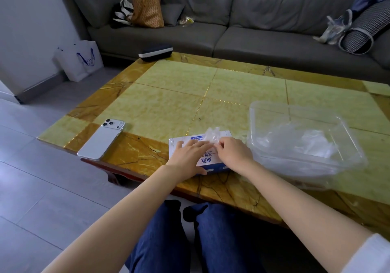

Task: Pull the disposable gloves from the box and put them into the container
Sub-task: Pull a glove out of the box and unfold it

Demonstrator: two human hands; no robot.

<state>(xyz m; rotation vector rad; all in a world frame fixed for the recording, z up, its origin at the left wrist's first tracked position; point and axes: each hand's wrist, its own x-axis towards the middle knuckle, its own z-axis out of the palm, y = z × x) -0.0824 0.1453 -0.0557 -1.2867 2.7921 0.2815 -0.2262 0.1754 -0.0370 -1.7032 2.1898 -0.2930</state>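
— What stood on the yellow table (179, 95)?
— The box (207, 162) at its near edge, the clear container (270, 111) just right of it.
— Hands?
— The left hand (188, 156) lay flat-fingered on the box; the right hand (233, 152) pinched a glove (212, 134) poking out.

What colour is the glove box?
The glove box is white with blue lettering, clearest in the head view.

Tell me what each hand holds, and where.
The right hand pinches the clear glove low down, where it leaves the box. The left hand presses flat on the box, gripping nothing.
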